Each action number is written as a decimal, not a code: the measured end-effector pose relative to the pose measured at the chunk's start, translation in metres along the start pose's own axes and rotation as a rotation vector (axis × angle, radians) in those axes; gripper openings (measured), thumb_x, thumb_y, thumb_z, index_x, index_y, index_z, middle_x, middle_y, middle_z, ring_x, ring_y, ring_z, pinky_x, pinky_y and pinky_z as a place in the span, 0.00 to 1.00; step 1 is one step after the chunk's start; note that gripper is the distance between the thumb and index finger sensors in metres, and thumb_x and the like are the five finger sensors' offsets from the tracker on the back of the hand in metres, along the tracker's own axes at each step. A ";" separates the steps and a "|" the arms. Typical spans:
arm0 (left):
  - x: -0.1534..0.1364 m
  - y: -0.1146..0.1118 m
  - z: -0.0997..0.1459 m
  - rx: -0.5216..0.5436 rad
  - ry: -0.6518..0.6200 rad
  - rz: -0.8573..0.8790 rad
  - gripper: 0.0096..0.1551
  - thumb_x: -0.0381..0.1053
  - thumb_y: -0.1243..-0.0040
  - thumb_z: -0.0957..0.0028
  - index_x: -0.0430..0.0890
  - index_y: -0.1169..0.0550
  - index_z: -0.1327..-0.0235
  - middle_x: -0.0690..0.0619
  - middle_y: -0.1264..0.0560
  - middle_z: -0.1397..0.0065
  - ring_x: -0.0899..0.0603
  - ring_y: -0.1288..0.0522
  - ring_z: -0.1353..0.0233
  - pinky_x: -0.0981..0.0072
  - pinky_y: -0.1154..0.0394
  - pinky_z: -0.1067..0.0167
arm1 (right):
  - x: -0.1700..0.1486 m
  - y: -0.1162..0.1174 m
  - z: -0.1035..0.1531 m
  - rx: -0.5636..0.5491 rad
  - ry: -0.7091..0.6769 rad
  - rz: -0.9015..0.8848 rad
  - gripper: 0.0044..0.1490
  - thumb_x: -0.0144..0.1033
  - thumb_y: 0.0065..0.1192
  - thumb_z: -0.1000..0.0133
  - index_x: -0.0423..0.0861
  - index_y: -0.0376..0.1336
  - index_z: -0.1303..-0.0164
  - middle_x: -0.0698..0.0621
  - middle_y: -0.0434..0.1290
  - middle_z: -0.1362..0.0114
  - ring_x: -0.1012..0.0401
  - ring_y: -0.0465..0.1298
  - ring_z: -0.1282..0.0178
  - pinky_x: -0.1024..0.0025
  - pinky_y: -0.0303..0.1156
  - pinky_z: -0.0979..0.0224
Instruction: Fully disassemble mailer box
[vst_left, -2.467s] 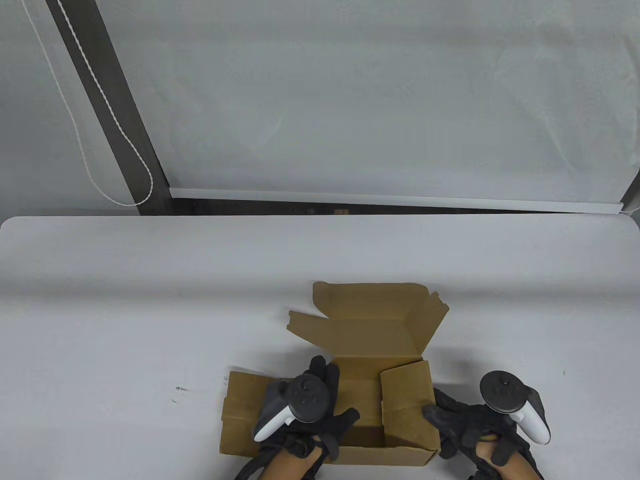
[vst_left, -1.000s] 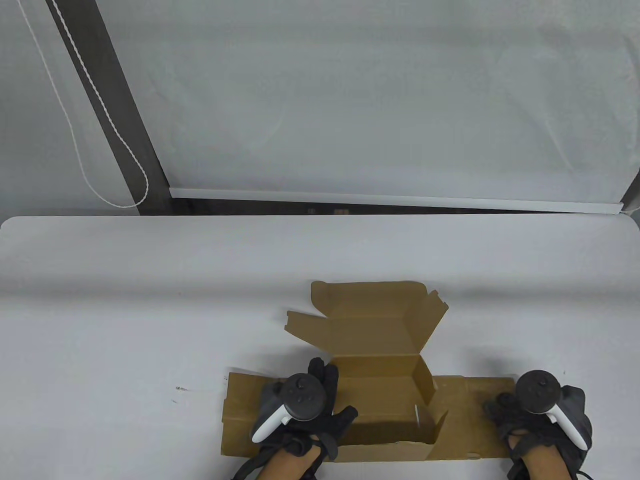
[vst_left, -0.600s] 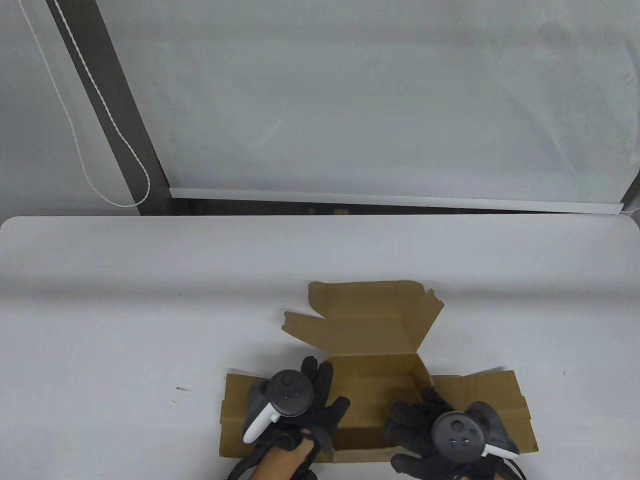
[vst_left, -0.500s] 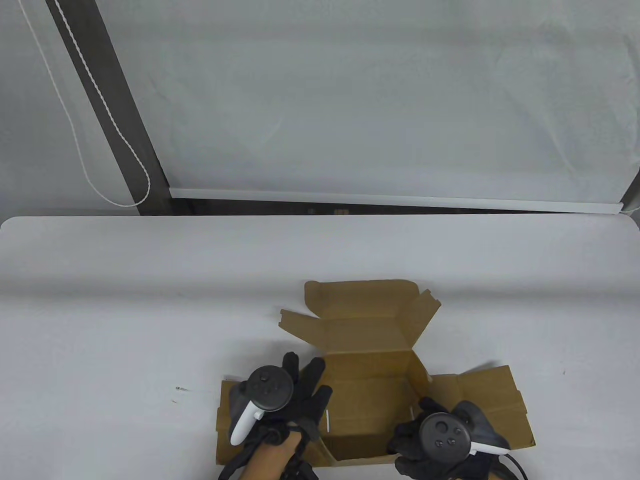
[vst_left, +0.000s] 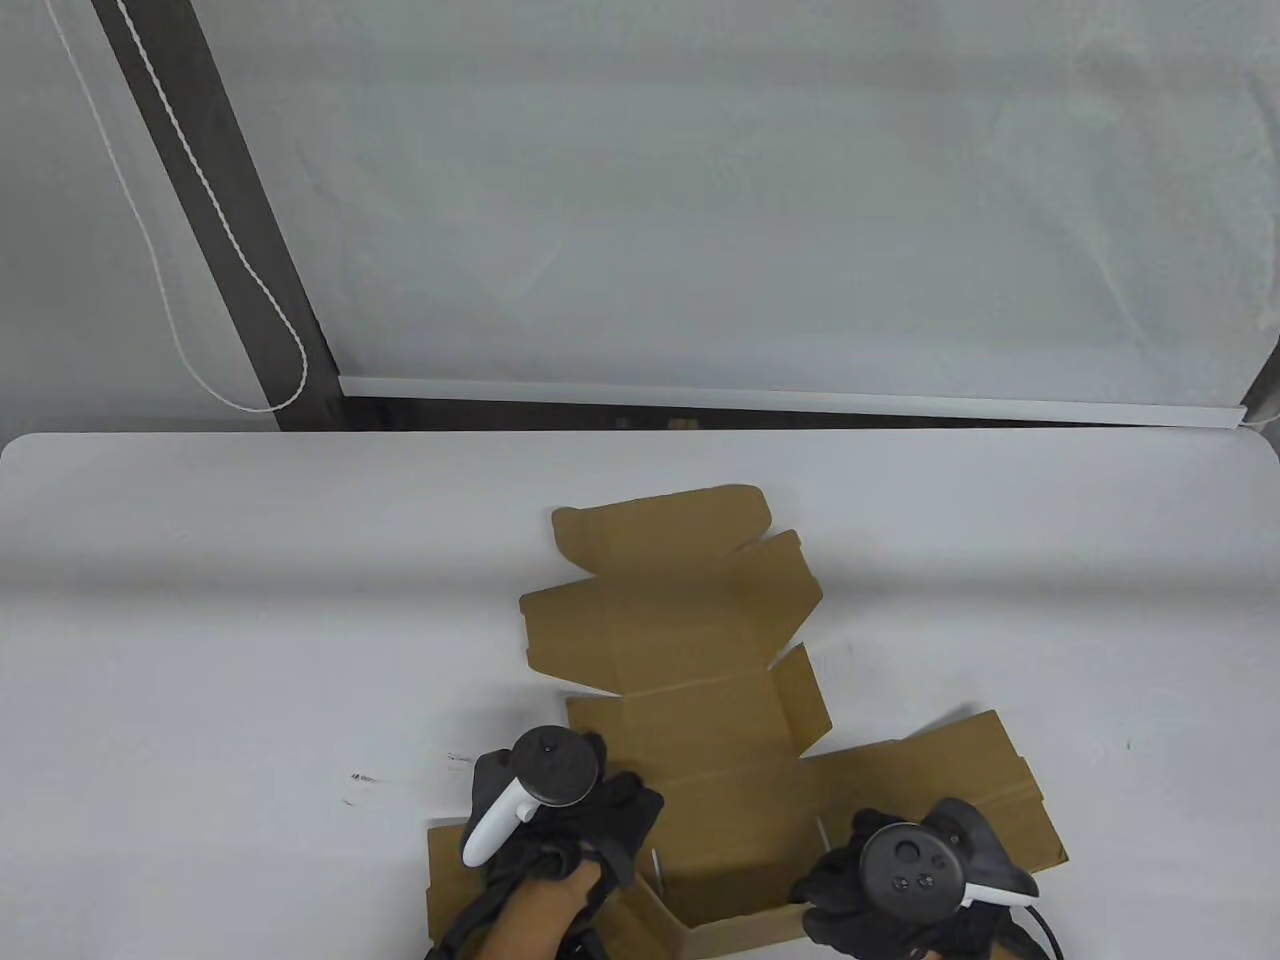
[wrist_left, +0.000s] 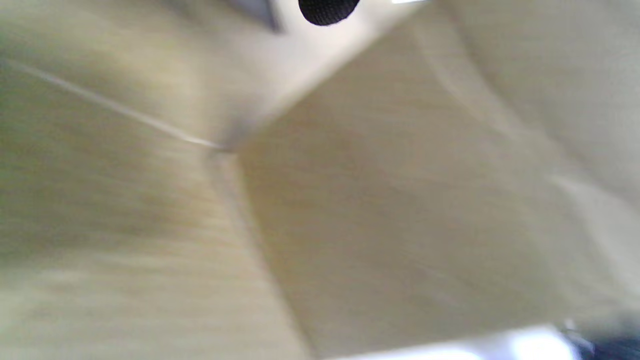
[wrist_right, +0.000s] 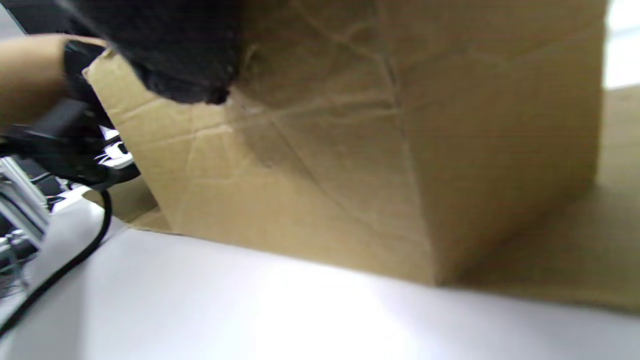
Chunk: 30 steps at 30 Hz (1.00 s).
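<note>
One mailer box (vst_left: 700, 700) lies half-unfolded under two hands on one table (vst_left: 250, 620).

We get one high camera looking down and forward over the white table (vst_left: 250, 620), while both wrist cams sit super close to the mailer box (vst_left: 700, 700), the left one blurry on bare cardboard, the right one low along the tabletop, so all three share that box.
</note>
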<state>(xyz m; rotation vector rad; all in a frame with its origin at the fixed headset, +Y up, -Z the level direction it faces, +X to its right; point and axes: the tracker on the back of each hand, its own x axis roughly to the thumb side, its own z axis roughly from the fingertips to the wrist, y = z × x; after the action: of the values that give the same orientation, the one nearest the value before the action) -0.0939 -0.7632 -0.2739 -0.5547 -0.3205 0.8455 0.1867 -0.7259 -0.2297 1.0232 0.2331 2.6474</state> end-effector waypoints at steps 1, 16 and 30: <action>0.011 -0.002 0.003 0.065 -0.087 0.017 0.39 0.64 0.57 0.37 0.41 0.37 0.20 0.39 0.64 0.15 0.29 0.71 0.21 0.31 0.72 0.33 | -0.002 -0.001 0.000 -0.034 0.015 0.034 0.29 0.47 0.69 0.49 0.40 0.79 0.49 0.32 0.85 0.46 0.40 0.84 0.52 0.35 0.66 0.34; 0.035 -0.022 0.001 0.061 -0.217 0.046 0.37 0.58 0.49 0.40 0.29 0.21 0.37 0.26 0.34 0.27 0.24 0.49 0.25 0.26 0.68 0.34 | -0.018 -0.004 0.002 -0.221 0.117 0.234 0.29 0.46 0.70 0.50 0.40 0.79 0.48 0.32 0.86 0.48 0.41 0.85 0.53 0.39 0.70 0.37; 0.014 -0.042 -0.009 -0.299 -0.019 0.034 0.40 0.60 0.53 0.39 0.28 0.23 0.36 0.26 0.30 0.30 0.28 0.42 0.31 0.25 0.59 0.35 | -0.034 0.022 0.002 0.237 0.187 -0.181 0.40 0.52 0.63 0.47 0.36 0.68 0.33 0.24 0.66 0.33 0.33 0.67 0.42 0.33 0.57 0.30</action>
<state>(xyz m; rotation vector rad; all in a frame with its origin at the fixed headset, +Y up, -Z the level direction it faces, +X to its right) -0.0548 -0.7779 -0.2559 -0.8326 -0.4604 0.8411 0.2074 -0.7579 -0.2437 0.7760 0.6616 2.5911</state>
